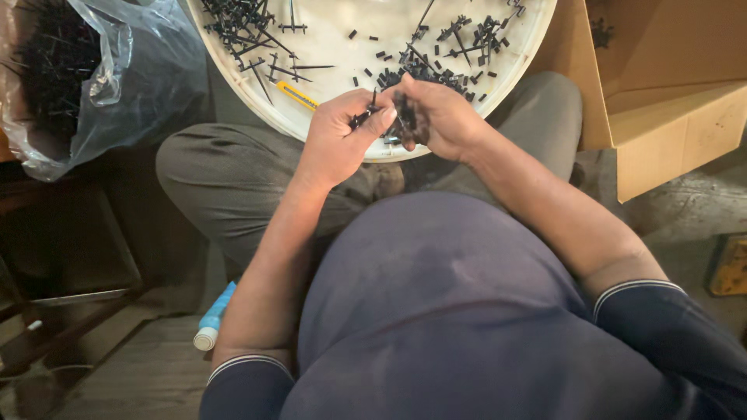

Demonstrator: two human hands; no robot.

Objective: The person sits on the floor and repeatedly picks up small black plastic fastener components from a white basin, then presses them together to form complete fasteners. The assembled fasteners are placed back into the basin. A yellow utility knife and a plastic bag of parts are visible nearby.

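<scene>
Hands meet at the near rim of the round white tray (517,47), and we work small black plastic parts there. Our left hand (334,144) is closed around a thin black sprue piece (363,117), thumb pressed against the forefinger, the piece poking out toward the right. Our right hand (440,117) is curled shut on a clump of black parts (406,117), palm turned inward, knuckles toward the far side. The two hands touch at the fingertips, just above the tray's near edge.

To do this well, we judge it best to keep the grip close to the joint being worked, so the thin stem does not bend, and to hold both hands over the tray so loose bits drop among the scattered black pieces (436,66) instead of onto our lap. A yellow utility knife (297,95) lies on the tray just left of our left hand. Both forearms angle in from the near side, elbows wide, wrists bent slightly downward.
</scene>
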